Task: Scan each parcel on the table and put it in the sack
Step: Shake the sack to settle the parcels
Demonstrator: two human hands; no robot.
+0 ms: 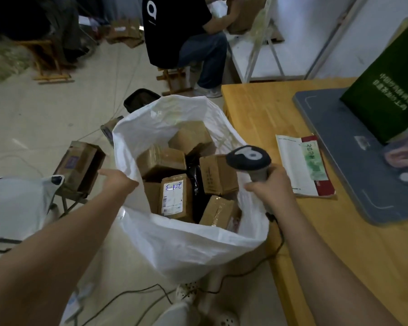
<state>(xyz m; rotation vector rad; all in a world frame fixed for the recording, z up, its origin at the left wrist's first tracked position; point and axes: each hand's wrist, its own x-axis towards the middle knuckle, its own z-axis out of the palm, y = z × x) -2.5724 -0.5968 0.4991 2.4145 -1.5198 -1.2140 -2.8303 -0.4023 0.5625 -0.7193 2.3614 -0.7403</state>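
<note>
A white woven sack [174, 243] stands open on the floor beside the wooden table [269, 118]. Inside lie several brown cardboard parcels; one labelled parcel [174, 198] faces up in the middle. My left hand [118, 182] grips the sack's left rim. My right hand [269, 187] holds a grey handheld scanner [249, 158] by its handle over the sack's right rim, its black cable trailing to the floor. On the table lie a green parcel [386, 90] and a booklet [304, 165].
A grey mat [339, 142] covers the table's right part. A person sits on a stool [174, 78] beyond the sack. A cardboard box [80, 165] sits on a low stand at left, near a white plastic bag [14, 203]. Cables cross the floor.
</note>
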